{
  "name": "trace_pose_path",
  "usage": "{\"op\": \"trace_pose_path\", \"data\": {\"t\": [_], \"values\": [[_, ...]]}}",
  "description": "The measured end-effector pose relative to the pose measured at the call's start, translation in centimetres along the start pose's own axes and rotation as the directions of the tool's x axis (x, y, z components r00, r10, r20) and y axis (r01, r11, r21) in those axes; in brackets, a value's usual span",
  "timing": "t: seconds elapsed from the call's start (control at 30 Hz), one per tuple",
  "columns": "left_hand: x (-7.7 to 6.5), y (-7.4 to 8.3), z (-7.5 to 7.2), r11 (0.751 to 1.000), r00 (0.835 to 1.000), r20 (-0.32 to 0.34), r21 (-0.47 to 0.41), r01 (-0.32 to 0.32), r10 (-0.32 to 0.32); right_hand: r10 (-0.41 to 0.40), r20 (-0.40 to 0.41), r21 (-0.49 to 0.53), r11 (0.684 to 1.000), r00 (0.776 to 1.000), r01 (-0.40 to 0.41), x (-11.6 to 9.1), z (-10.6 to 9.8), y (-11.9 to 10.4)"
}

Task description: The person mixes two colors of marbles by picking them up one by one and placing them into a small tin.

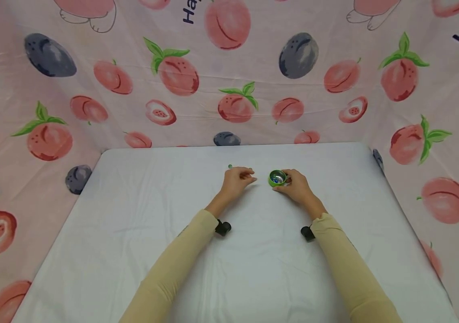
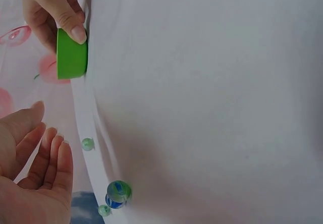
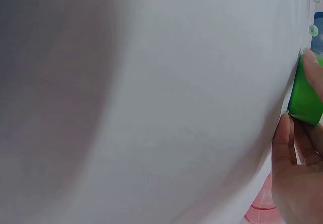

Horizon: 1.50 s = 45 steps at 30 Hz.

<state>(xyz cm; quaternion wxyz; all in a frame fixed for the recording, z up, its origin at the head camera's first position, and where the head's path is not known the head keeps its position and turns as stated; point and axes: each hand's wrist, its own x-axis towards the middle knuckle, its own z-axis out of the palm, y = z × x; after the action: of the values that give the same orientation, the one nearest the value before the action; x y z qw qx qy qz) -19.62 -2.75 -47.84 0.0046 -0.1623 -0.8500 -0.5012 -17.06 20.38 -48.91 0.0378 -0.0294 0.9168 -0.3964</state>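
My right hand (image 1: 297, 185) holds a small green cup (image 1: 277, 184) with a shiny inside, which stands on the white table. Blue glints show inside the cup. In the right wrist view, thumb and fingers grip either side of its green wall (image 3: 305, 98). My left hand (image 1: 235, 180) hovers to the left of the cup, its fingers loosely bent and nothing between them. Past that hand, several glass marbles lie on the cloth. The left wrist view shows a pale green marble (image 2: 88, 144), a larger blue-green marble (image 2: 119, 190) and another small green marble (image 2: 104, 210).
A white cloth covers the table (image 1: 132, 215). Behind it and at both sides hangs a pink curtain (image 1: 197, 121) printed with fruit. Both forearms wear beige sleeves, with a black wrist camera (image 1: 223, 228) on the left and another black wrist camera (image 1: 308, 233) on the right.
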Motion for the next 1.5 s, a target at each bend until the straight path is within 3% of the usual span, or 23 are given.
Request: {"op": "trace_pose_path", "data": {"t": [0.77, 1.27, 1.5], "values": [[-0.7, -1.5, -2.5, 0.999, 1.000, -0.024, 0.041, 0.013, -0.012, -0.016, -0.013, 0.006, 1.000, 1.000, 0.016, -0.4, 0.5, 0.1], [-1.9, -2.5, -4.1, 0.993, 0.995, -0.020, 0.069, 0.100, -0.099, 0.002, -0.026, 0.005, 1.000, 1.000, -0.002, -0.9, 0.6, 0.0], [-2.6, -3.5, -4.6, 0.991, 0.994, -0.021, 0.078, 0.112, -0.111, 0.000, -0.031, 0.004, 1.000, 1.000, 0.000, -1.1, 0.8, -0.1]]}}
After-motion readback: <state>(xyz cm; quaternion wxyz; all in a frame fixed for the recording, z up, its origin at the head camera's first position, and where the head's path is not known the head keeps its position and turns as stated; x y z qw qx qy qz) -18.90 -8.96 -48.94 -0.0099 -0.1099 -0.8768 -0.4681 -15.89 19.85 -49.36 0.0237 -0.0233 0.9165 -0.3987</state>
